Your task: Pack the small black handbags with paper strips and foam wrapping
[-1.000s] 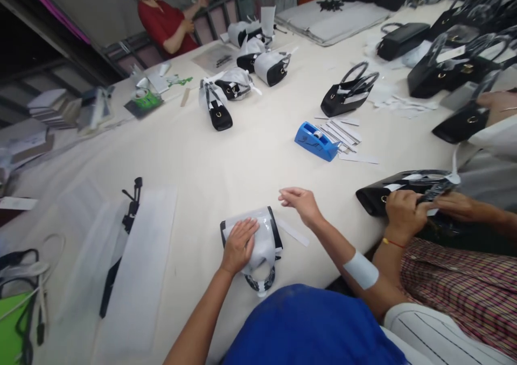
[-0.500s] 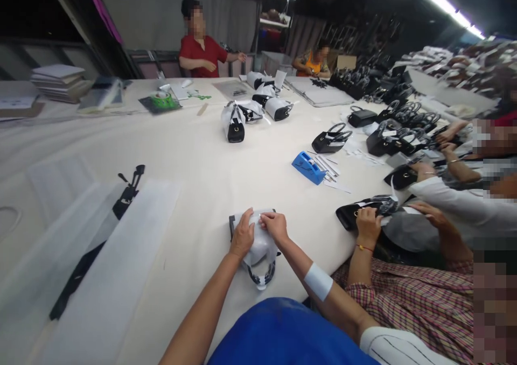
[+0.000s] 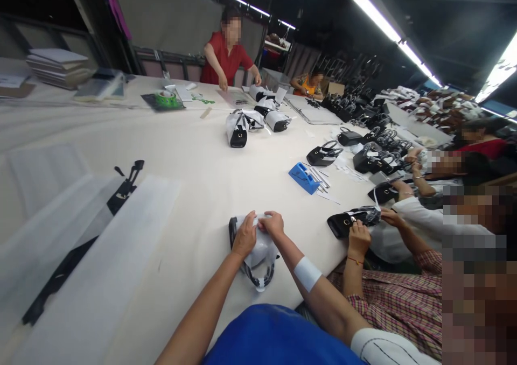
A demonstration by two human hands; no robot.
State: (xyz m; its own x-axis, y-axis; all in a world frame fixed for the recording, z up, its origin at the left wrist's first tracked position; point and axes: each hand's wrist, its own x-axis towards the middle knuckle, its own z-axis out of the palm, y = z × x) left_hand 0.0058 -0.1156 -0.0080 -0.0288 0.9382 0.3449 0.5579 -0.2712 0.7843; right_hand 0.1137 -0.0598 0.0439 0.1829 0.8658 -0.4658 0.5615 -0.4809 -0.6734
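Observation:
A small black handbag (image 3: 233,232) wrapped in a white sheet (image 3: 263,245) lies on the table before me. Its wrapped handle (image 3: 262,284) points toward my body. My left hand (image 3: 244,237) is closed at the sheet's edge, over the bag's left part. Close beside it, my right hand (image 3: 272,225) pinches at the same sheet near the bag's far edge. The fingertips of both hands almost meet. Whether a bit of tape is between them is too small to tell.
A blue tape dispenser (image 3: 305,177) stands ahead to the right, with white strips beside it. Wrapped bags (image 3: 237,131) sit farther off. White sheets (image 3: 100,268) and a black strap (image 3: 64,273) lie left. Co-workers handle black bags (image 3: 341,224) on my right.
My hands stay on the wrapped bag, fingertips slightly shifted. The co-worker in red now leans over the far table with arms lowered. The neighbour's hand at right has moved onto the black bag.

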